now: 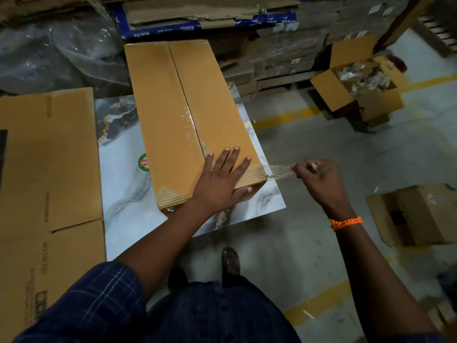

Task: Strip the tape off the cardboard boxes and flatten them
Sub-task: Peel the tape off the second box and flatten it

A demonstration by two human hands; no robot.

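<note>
Pressing down with fingers spread wide, the left hand (223, 175) lies flat on the near end of the cardboard box (168, 107), which stretches away beyond its fingertips. Just to its right, the right hand (319, 180) pinches a clear tape strip (280, 170) stretched from the box's corner.

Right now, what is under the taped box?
A marbled white sheet lies under the box. A round label shows at the box's left edge, half hidden. The sheet's middle is covered.
</note>
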